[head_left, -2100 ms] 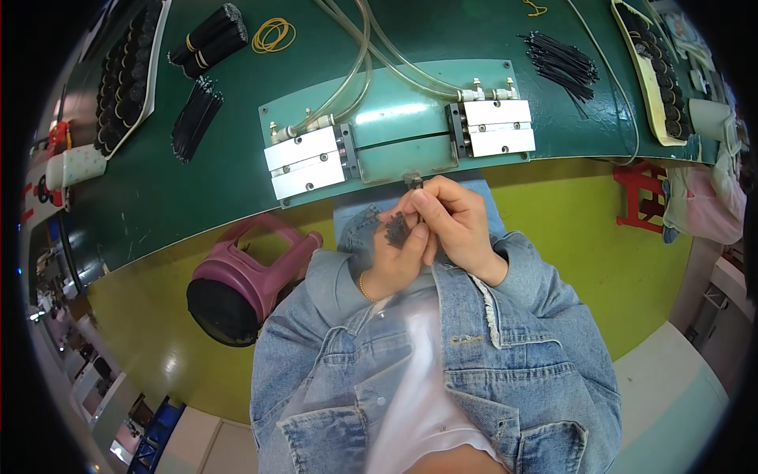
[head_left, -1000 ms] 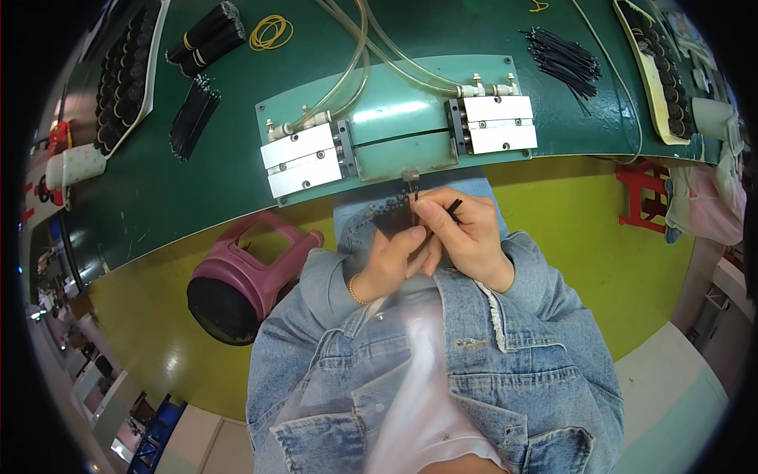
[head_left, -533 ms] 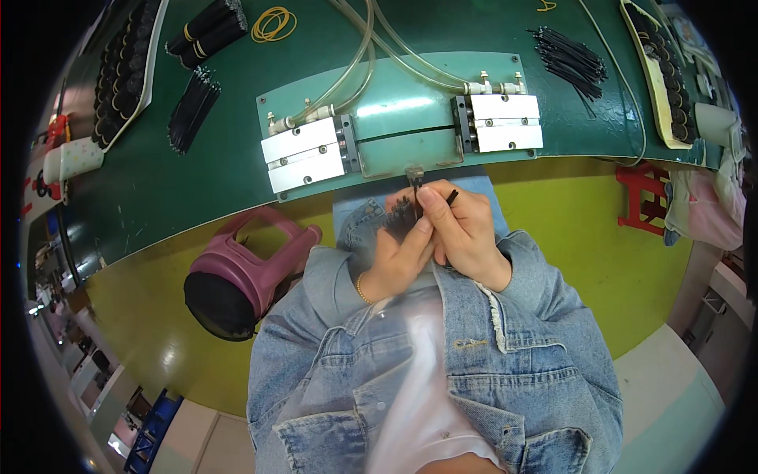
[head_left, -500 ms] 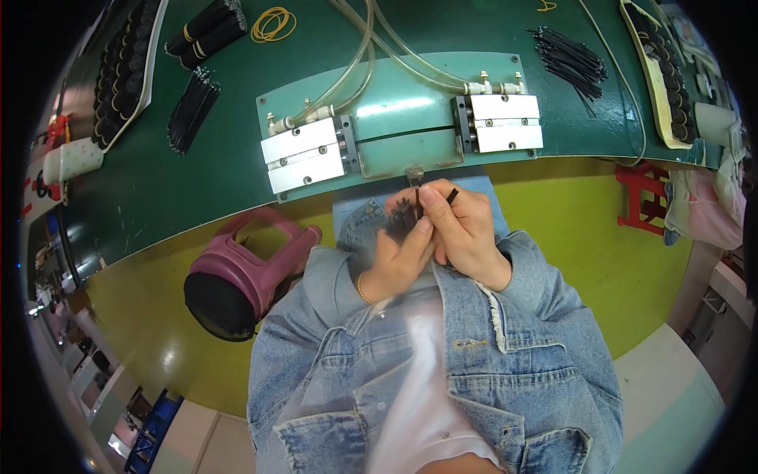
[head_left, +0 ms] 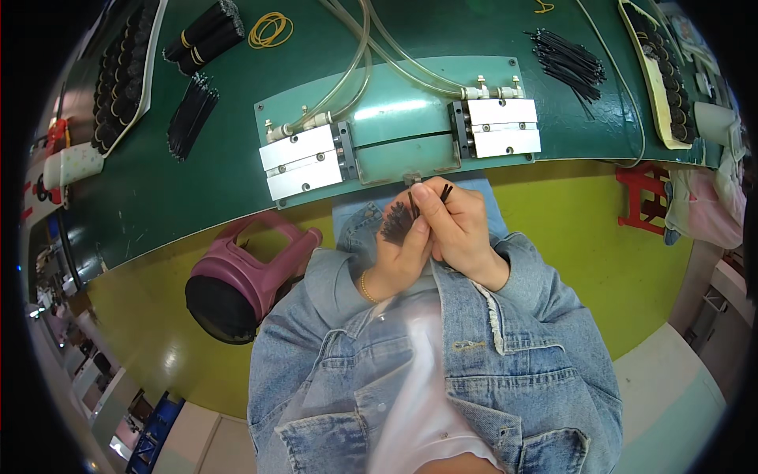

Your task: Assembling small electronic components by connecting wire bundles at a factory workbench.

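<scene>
My left hand [head_left: 401, 254] is closed around a bunch of thin black wires [head_left: 396, 224], their ends fanned out at the fingers. Pressed up against it, my right hand [head_left: 459, 225] pinches a few black wires [head_left: 447, 192] whose short ends poke out above its fingers. Another wire stands between the two thumbs. Both hands are at the table's front edge, just below a small clear bracket [head_left: 412, 179] on the pale green fixture plate [head_left: 395, 105]. The lower parts of the wires are hidden by my hands.
Two silver clamp blocks [head_left: 298, 163] [head_left: 504, 126] with clear air hoses [head_left: 368, 39] sit on the plate. Wire bundles [head_left: 192, 117] [head_left: 567, 67] and rubber bands [head_left: 271, 30] lie on the green table. Trays of bundles flank it. A pink stool [head_left: 251, 272] stands at left, a red one [head_left: 643, 201] at right.
My hands stay together at nearly the same spot. More than one wire end now shows above my right fingers, where a single one showed before. The view has shifted slightly.
</scene>
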### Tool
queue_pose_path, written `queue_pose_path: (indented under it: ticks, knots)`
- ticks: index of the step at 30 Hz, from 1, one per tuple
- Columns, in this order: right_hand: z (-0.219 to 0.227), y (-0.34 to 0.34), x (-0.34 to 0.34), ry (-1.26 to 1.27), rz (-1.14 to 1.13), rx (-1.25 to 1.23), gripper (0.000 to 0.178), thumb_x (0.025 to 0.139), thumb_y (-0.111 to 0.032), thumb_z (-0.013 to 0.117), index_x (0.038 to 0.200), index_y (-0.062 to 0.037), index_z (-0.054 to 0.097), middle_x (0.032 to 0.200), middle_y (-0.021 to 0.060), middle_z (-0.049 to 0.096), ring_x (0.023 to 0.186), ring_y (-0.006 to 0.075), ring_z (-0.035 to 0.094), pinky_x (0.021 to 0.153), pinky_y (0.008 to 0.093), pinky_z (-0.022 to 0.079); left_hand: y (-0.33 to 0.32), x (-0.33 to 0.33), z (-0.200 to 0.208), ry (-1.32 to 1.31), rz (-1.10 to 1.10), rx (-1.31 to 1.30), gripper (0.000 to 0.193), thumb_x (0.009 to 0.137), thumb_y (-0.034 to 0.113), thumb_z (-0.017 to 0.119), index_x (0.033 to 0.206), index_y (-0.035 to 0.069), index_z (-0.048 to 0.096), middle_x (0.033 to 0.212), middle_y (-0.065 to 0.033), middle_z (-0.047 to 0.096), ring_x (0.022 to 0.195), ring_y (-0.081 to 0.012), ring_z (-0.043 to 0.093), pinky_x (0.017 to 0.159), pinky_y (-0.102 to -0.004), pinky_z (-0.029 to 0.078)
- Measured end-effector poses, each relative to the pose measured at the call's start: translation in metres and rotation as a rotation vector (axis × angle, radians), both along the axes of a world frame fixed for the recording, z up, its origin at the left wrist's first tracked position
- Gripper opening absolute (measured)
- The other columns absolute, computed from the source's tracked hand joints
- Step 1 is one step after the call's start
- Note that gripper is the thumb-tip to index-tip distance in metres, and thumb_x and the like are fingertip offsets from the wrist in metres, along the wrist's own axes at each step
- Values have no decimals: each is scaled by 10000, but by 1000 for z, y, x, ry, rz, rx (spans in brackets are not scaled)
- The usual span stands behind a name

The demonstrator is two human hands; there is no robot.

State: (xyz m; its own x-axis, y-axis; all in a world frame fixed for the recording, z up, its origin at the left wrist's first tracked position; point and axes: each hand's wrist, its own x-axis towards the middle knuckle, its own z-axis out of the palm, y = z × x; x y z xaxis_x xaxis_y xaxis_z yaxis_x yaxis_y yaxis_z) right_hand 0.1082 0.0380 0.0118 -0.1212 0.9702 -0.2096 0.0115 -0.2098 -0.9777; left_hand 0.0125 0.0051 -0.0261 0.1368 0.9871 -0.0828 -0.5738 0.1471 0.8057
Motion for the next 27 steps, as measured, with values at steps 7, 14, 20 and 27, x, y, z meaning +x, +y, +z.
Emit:
queue_pose_path:
  ticks: [7, 14, 20, 27]
  knots:
    - [1, 1, -1, 4, -8, -22, 205, 860, -142, 511, 760, 23, 582, 625, 74, 597, 526, 93, 535, 480, 229, 426, 2, -2, 4, 46, -44, -31, 287, 877, 159, 401, 1121, 9, 422, 818, -39, 530, 533, -46, 462, 412, -160, 328]
    - [4, 1, -1, 0, 11, -32, 210, 865, -146, 507, 767, 26, 576, 603, 63, 587, 499, 81, 532, 443, 220, 419, 2, -1, 11, -40, -6, -87, 243, 875, 166, 409, 1059, 9, 436, 739, -33, 512, 465, -47, 435, 363, -171, 294]
    - [7, -1, -2, 79, 6, -105, 220, 875, -154, 492, 771, 23, 573, 571, 48, 570, 400, 68, 500, 336, 202, 367, 3, -2, 17, 2, -18, -104, 221, 876, 162, 401, 1022, 2, 441, 697, -34, 504, 435, -51, 424, 350, -175, 284]
    - [3, -1, -3, 84, -15, -80, 226, 878, -159, 487, 772, 23, 569, 553, 39, 558, 345, 63, 472, 290, 196, 324, 4, -3, 14, 38, -34, -95, 204, 878, 156, 391, 998, 0, 446, 676, -36, 501, 417, -54, 419, 343, -177, 280]
